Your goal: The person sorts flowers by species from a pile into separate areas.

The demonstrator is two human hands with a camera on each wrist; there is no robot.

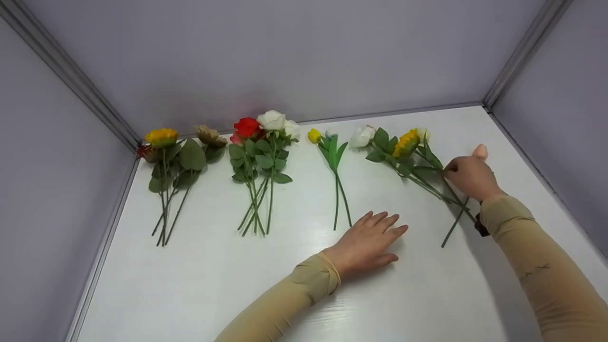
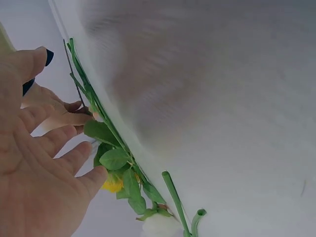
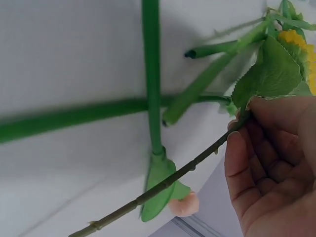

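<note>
My right hand [image 1: 470,175] pinches a thin brownish-green flower stem [image 3: 163,185] between thumb and forefinger, close to a leaf [image 3: 271,71]. Which bloom that stem carries cannot be told. Around it lie a yellow sunflower [image 1: 406,142], a white rose [image 1: 362,136] and a small pale bloom [image 1: 422,135]. A pink tulip [image 1: 480,152] pokes out behind the right hand, its green stem [image 3: 152,74] crossing others. Palm down, fingers spread, my left hand [image 1: 368,244] is over the white table, holding nothing, below the stems of a yellow tulip [image 1: 314,136] and a pale tulip beside it.
Farther left lies a bunch with a red rose [image 1: 247,127] and white roses [image 1: 272,120]. At far left is another bunch with a sunflower [image 1: 162,137] and a tan bloom [image 1: 210,136]. Grey panels [image 1: 294,57] wall the table [image 1: 199,285] at the back and both sides.
</note>
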